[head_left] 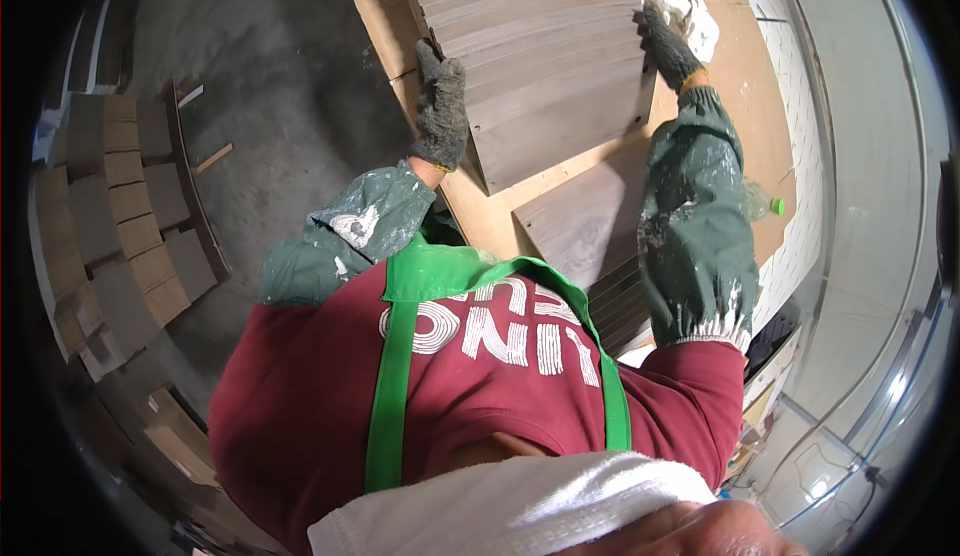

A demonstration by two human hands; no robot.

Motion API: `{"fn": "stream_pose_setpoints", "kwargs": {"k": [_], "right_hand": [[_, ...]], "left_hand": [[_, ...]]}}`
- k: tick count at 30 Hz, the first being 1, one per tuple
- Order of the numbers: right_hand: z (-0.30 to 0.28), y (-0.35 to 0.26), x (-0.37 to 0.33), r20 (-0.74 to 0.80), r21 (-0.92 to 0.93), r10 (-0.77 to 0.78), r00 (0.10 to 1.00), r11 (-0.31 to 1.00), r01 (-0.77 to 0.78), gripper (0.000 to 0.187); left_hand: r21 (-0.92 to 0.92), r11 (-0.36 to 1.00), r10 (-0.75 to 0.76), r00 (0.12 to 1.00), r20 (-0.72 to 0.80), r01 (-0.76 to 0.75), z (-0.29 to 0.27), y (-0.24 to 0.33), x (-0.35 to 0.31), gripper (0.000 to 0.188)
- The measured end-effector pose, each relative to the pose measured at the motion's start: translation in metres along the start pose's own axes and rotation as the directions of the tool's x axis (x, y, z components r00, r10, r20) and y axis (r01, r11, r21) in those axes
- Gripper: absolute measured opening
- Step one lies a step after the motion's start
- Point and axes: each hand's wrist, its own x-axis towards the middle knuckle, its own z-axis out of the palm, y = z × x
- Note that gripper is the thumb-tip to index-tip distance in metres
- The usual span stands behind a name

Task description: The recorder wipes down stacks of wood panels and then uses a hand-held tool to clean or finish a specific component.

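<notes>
A row of overlapping greyish wood boards (pixel 550 66) lies in front of me, its near board showing small holes at the corners. At its left edge rests my left hand (pixel 441 106) in a dark knitted glove, fingers partly stretched along the boards' side. My right hand (pixel 670 48), gloved alike, is at the far right edge of the row. Its fingers are closed on a bunched white cloth (pixel 685 1), though the fingertips are partly hidden. Closer to my body, another grey board (pixel 590 211) is partly covered by my right sleeve and apron.
The boards lie on a light wooden surface (pixel 755 106). A clear bottle with a green cap (pixel 777 206) is beside my right forearm. Stacks of boards (pixel 135 211) stand on the left beyond the grey floor (pixel 270 66). A pale wall (pixel 850 86) rises on the right.
</notes>
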Motion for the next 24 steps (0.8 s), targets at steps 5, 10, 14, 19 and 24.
{"fn": "stream_pose_setpoints", "kwargs": {"k": [5,10,14,19,24], "right_hand": [[-0.042,0.008,-0.020,-0.091,0.117,0.065,0.994,0.992,-0.054,0.059],[-0.109,0.023,-0.139,-0.243,0.257,0.160,0.957,0.962,-0.096,0.056],[-0.125,0.060,-0.215,-0.361,0.250,0.319,0.876,0.938,-0.238,0.053],[-0.117,0.115,-0.268,-0.525,0.157,0.484,0.700,0.863,-0.480,0.050],[-0.134,0.165,-0.268,-0.392,-0.495,0.144,0.908,0.800,-0.340,0.039]], "left_hand": [[0.139,0.982,-0.123,0.991,-0.043,0.128,-0.014,-0.046,-0.016,0.058],[0.757,0.484,0.338,0.892,0.300,-0.439,-0.039,-0.066,-0.014,0.053],[0.610,0.778,0.134,0.988,0.070,-0.149,-0.039,-0.011,-0.034,0.060],[0.454,0.821,-0.137,0.651,0.746,-0.347,0.039,0.040,-0.073,0.085],[0.230,0.675,-0.064,0.255,0.965,-0.701,0.073,0.033,-0.067,0.090]]}}
